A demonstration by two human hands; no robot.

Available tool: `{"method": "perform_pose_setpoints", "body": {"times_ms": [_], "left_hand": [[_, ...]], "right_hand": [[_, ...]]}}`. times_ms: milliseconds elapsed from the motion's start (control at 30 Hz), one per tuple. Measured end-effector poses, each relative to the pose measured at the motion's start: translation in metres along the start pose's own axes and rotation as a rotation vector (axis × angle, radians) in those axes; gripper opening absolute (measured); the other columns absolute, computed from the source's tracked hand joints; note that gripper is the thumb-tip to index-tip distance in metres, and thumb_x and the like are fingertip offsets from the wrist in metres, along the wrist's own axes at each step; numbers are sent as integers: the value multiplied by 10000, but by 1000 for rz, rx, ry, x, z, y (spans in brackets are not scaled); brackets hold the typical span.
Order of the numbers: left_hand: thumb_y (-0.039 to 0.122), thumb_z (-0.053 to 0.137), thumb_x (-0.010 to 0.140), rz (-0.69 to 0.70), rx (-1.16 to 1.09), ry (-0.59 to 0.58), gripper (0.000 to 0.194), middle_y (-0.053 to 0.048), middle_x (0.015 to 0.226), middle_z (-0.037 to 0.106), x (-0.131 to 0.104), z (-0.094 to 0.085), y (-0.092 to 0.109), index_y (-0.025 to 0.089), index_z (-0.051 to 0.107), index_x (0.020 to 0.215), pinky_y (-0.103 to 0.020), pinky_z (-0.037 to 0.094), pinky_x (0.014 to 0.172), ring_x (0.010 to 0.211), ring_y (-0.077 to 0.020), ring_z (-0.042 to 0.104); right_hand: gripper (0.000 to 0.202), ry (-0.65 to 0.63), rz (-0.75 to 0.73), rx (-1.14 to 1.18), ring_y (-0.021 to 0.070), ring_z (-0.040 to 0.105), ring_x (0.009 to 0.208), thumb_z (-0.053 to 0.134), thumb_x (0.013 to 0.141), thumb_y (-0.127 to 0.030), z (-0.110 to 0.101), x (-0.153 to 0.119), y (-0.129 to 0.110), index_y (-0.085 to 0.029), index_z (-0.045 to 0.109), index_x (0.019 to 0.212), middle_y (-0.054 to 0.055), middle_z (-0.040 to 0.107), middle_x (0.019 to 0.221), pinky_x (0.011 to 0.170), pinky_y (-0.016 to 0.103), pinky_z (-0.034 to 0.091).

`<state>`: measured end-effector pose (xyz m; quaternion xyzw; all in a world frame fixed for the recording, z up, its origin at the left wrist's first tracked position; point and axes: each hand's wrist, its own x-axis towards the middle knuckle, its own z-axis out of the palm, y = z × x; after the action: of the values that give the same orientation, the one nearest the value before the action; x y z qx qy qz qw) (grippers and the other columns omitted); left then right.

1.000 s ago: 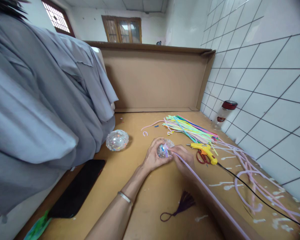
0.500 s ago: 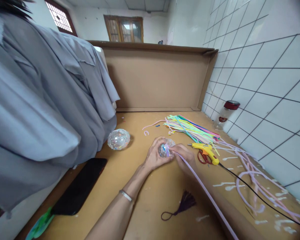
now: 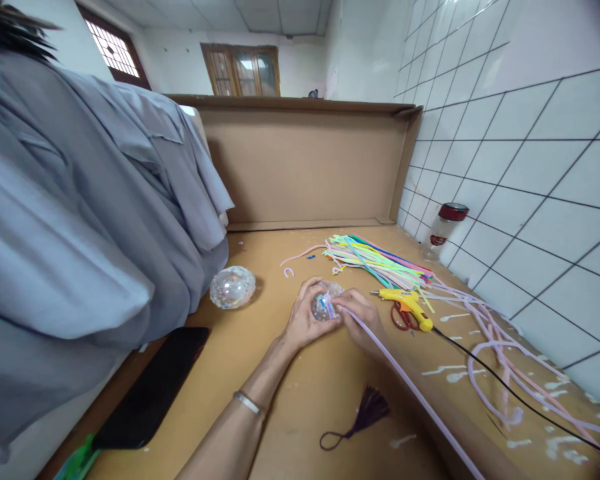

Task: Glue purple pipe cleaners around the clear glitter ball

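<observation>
We have a clear ball [image 3: 323, 308] in our left hand [image 3: 300, 317], held just over the counter [image 3: 300, 420]. The left fingers curl around its left side, with the thumb on the side near us, so they are as wide as the ball. Our right hand [image 3: 361, 317] is at the ball's right side. Its fingers are pinched close together on a long purple strip [image 3: 397, 367]. What matters most is how the strip meets the ball. The strip is long and thin. From the ball it slants to the right and back toward us, over the right hand and along that arm, and then goes out of view. The ball is just left of the right fingertips. They look very close to it, but we cannot tell if they touch it. The right hand is the one on the strip; the left has only the ball. Bits of purple and blue show on the ball's face, too small to tell apart. A bigger clear ball [image 3: 233, 287] sits to the left of our ball, well apart from it. A yellow glue gun [image 3: 409, 304] lies to its right, and a dark tassel [image 3: 371, 405] lies nearer to us than the ball.
</observation>
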<state>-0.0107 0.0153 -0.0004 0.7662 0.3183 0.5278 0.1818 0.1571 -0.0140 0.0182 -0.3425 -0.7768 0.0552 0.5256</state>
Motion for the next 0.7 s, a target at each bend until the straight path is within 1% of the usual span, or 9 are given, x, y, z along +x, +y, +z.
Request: {"method": "perform_pose_setpoints", "body": {"times_ms": [167,400,600,700], "left_hand": [[398,831,656,12,-24,20,578,-108,1227,572,0,1,-1,228,519,1112,-475,477,1013,1201,-279,562],[436,807,689,49,-34,27,579,-112,1237,568,0,1,-1,234,513,1145,-463,482,1007,1180,-268,567],[442,812,680,38,-7,16,600,-106,1237,570,0,1,-2,236,507,1154,-462,477,1014,1197,-270,561],[432,813,683,36,-1,9,608,-110,1241,569,0,0,-1,236,504,1169,-464,475,1014,1202,-275,558]], "right_hand": [[258,20,-5,27,154,626,749,455,959,-242,3,0,2,-225,701,1035,57,626,870,674,270,536],[268,19,15,69,156,616,759,444,971,-261,5,2,2,-216,703,1025,56,604,873,678,274,529],[268,14,46,86,161,611,748,451,972,-286,4,2,0,-220,706,1024,52,604,864,664,279,524],[269,-26,59,90,161,617,772,449,972,-275,0,3,0,-220,704,1035,54,606,877,681,277,527]]}}
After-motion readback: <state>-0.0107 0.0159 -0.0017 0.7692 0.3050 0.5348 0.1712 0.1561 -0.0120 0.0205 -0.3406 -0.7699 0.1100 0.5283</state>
